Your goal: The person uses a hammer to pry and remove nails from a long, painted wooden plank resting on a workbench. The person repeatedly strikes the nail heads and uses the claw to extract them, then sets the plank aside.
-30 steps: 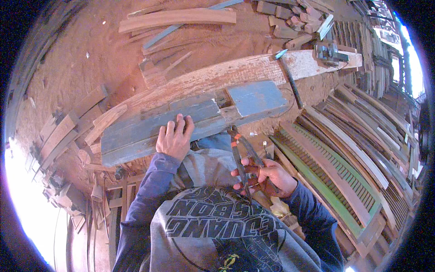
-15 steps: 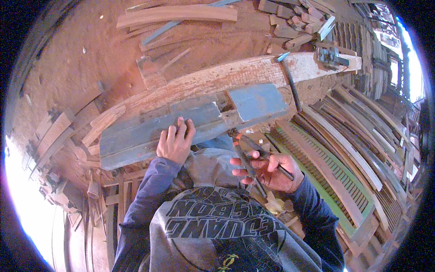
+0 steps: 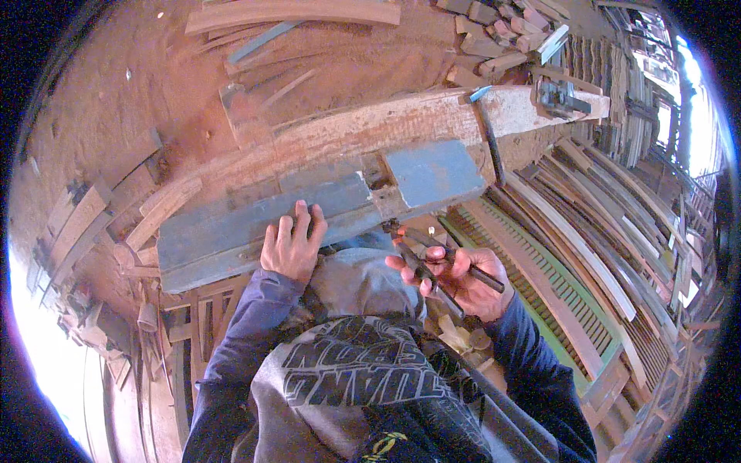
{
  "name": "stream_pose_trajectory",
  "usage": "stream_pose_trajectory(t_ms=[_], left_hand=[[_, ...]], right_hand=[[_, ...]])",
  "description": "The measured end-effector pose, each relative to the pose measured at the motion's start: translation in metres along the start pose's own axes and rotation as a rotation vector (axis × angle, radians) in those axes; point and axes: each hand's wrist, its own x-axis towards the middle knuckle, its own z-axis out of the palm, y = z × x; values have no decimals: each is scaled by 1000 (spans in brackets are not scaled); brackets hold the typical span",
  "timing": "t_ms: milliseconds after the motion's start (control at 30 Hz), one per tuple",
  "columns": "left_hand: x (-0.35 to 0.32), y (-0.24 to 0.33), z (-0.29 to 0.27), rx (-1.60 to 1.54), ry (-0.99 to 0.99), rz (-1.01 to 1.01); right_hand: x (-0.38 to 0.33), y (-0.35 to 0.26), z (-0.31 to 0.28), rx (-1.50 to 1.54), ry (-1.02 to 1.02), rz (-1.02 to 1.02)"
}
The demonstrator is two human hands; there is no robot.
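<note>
A long panel of grey-blue painted wood lies tilted across in front of me, with a brighter blue piece at its right end. Between the two parts is a gap showing rough brown wood. My left hand rests on the panel's near half, fingers apart and slightly bent. My right hand grips dark-handled pincers with orange marks near the jaws. The handles are spread apart, one across the palm, the other against the fingers. The jaws meet the panel's near edge below the gap; what they bite on is too small to see.
Behind the panel runs a long worn whitish beam. A dark bar and a metal clamp sit on its right part. A green slatted frame and several long boards lie to the right. Wood offcuts are piled at the back.
The fingers of my right hand have drawn in, and the pincers' handles are a little closer together. My left hand keeps its place on the panel. The whole view has shifted slightly.
</note>
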Motion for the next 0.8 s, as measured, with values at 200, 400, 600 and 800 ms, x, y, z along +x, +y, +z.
stream_pose_trajectory(t_ms=[200,400,600,800], left_hand=[[0,2,1,-6,21,-24],[-4,2,4,-12,35,-25],[-2,0,5,-20,51,-19],[8,-3,-9,-92,40,-42]], right_hand=[[3,6,-3,82,-22,27],[7,28,-4,128,32,-57],[9,36,-9,290,-100,-71],[1,44,-7,-238,116,-202]])
